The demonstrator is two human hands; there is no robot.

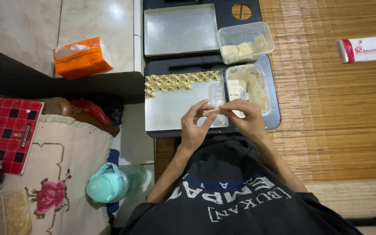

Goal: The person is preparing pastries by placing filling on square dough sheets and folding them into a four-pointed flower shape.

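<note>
My left hand (195, 126) and my right hand (245, 118) meet over the near edge of a metal baking tray (175, 111), pinching a small strip of pale dough (212, 112) between their fingertips. Folded dough pieces (177, 81) lie in rows along the tray's far edge. Just right of the tray stands a clear plastic tub (257, 82) smeared with dough, holding a pale lump. Behind it, a second clear tub (245, 42) holds more dough.
An empty metal tray (180, 29) sits farther back on a black board. An orange tissue pack (82, 57) rests on the tiled step at left. A teal-capped bottle (115, 182), a red checkered board (7, 130), an embroidered cloth (57, 174), and a white packet (367, 48) on the woven mat surround me.
</note>
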